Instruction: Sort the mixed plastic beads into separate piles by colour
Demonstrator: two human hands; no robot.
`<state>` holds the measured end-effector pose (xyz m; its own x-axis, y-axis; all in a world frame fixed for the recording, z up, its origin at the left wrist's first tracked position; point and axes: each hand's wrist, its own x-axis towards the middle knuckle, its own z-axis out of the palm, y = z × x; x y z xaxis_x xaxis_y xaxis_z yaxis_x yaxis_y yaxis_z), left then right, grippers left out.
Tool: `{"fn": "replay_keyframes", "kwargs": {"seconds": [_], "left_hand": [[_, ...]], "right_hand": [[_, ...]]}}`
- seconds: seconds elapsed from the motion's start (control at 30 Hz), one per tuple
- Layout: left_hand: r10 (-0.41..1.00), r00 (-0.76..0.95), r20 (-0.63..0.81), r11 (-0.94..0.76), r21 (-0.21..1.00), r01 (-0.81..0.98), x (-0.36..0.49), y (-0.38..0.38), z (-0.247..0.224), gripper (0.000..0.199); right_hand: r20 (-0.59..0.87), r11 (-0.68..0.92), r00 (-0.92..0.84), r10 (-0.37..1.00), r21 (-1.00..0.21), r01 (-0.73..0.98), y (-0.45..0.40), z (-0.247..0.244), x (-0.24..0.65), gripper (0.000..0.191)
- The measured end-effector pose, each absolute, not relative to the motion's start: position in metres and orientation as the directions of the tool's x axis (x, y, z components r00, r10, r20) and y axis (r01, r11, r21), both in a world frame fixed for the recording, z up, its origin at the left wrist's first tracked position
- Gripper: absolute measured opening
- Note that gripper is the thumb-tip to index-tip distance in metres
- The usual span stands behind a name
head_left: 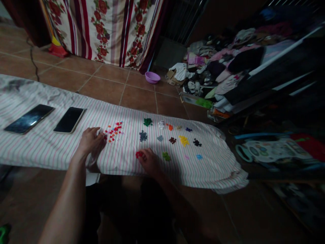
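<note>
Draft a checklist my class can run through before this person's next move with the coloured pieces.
1. Mixed pieces all one colour: not ok, red and orange lie together.
2. Left hand beside the mixed pieces: ok.
3. Right hand at the red pile: ok.
4. Right hand gripping a piece: cannot tell.
5. Yellow pile apart from the light green pile: ok.

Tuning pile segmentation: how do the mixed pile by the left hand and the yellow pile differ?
Colour: the mixed pile has red, orange and pale pieces; the yellow pile is one colour.
Spread: the mixed pile is scattered, cloth showing between pieces; the yellow pile is bunched.
Place: the mixed pile is beside the left hand; the yellow pile is apart from both hands.
Shared: small pieces on the striped cloth.
</note>
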<state>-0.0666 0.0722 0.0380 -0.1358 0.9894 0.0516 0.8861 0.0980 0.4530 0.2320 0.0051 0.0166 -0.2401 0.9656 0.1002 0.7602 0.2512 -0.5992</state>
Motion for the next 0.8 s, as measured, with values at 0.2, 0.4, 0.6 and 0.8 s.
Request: {"fn": "replay_keyframes", "kwargs": {"seconds": [0.2, 0.4, 0.6, 0.8], "left_hand": [[0.99, -0.137, 0.041, 0.103, 0.463, 0.88, -0.067, 0.072, 0.037, 0.058], [0.995, -0.1, 0.019, 0.08, 0.461, 0.884, -0.066, 0.073, 0.032, 0.053], [0.99, -0.137, -0.029, 0.139, 0.34, 0.93, -0.058, 0.07, 0.038, 0.055], [0.985, -0.15, -0.09, 0.172, 0.325, 0.93, -0.053, 0.068, 0.047, 0.055]], "right_hand": [[0.158, 0.264, -0.212, 0.964, -0.618, 0.74, 0.002, 0.014, 0.235, 0.029], [0.259, 0.329, -0.208, 0.943, -0.646, 0.689, 0.025, 0.027, 0.23, 0.022], [0.239, 0.408, -0.335, 0.911, -0.625, 0.665, 0.1, 0.038, 0.179, 0.022], [0.137, 0.403, -0.402, 0.905, -0.577, 0.711, 0.151, 0.026, 0.132, 0.024]]}}
